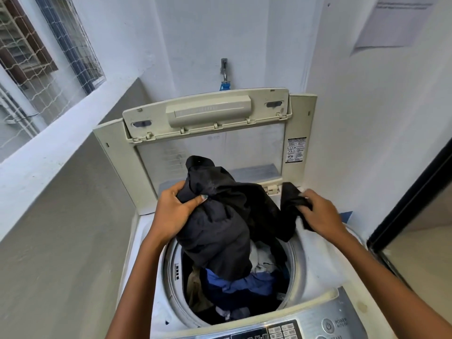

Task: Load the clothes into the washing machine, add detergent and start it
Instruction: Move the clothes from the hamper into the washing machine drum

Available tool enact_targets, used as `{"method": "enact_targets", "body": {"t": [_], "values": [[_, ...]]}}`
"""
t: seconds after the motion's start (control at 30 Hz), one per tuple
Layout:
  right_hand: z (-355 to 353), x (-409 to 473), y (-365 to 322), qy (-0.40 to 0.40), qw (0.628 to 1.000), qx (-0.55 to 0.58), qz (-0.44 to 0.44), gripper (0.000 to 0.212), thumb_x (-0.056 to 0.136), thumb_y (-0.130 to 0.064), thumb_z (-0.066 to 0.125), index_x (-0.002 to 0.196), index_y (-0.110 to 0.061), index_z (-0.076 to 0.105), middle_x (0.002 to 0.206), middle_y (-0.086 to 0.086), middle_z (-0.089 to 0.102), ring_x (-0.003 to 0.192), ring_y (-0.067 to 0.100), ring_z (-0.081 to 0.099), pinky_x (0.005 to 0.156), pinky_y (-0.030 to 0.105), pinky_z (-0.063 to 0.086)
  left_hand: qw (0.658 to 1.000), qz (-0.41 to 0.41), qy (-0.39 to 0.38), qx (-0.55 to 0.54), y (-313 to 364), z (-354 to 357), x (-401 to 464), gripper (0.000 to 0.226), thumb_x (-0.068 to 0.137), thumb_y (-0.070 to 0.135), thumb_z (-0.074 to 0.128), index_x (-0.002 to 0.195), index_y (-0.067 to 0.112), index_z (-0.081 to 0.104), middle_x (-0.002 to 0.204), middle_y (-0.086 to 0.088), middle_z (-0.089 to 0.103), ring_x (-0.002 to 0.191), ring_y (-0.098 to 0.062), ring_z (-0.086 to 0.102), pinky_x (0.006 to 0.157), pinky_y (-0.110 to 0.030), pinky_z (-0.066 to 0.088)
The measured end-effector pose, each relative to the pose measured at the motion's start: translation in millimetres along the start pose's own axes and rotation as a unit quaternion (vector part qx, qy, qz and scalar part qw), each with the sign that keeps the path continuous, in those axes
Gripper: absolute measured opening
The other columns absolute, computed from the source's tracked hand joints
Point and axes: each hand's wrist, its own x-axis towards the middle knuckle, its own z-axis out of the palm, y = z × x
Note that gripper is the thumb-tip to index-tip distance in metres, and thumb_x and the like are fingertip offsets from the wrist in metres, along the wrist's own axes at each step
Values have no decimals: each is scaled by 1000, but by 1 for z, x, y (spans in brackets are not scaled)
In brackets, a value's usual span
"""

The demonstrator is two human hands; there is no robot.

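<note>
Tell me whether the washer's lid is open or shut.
Open. The lid stands folded up against the wall, the drum is exposed with clothes inside, and both hands hold a dark garment over it.

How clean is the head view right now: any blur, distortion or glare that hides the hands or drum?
Head view: wide-angle bending curves the washing machine lid and walls; right hand slightly motion-blurred, left hand sharper; soft daylight, no harsh glare; the dark garment shows little detail; drum interior is dim.

control panel (281,331): cut off by bottom edge
drum (171,265): bottom hidden under clothes (239,289)
wall paper (396,20): print too small to read
</note>
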Motion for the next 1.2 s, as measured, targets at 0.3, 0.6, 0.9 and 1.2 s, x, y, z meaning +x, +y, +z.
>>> {"method": "enact_targets", "body": {"t": [0.3,0.6,0.9,1.2], "values": [[9,-1,-117,-178,950,201,-159,39,84,-24,69,120,-21,55,106,-3,60,98,10,55,86,25,39,994,70,-70,50,39,4,6,14,94,19,55,93,21,69,75,21,68,76,3,64,67,-9,48],[-8,24,-119,40,961,259,-84,5,86,-5,58,81,-6,59,81,23,63,72,23,55,68,31,40,963,198,141,117,81,-27,36,31,102,26,39,95,15,67,88,12,67,80,14,58,74,-1,39],[-54,22,-137,-239,961,-73,-117,22,83,-24,66,101,-14,58,95,5,61,89,22,58,73,31,44,968,190,163,-6,113,-34,56,38,103,31,35,78,26,64,79,8,65,77,-6,62,81,-26,50],[9,15,-155,-298,914,120,-249,70,81,-10,69,139,-21,32,137,1,45,126,20,47,98,30,42,975,189,36,-109,148,-14,47,41,102,36,36,72,24,60,66,8,60,69,-12,58,72,-28,47]]}}
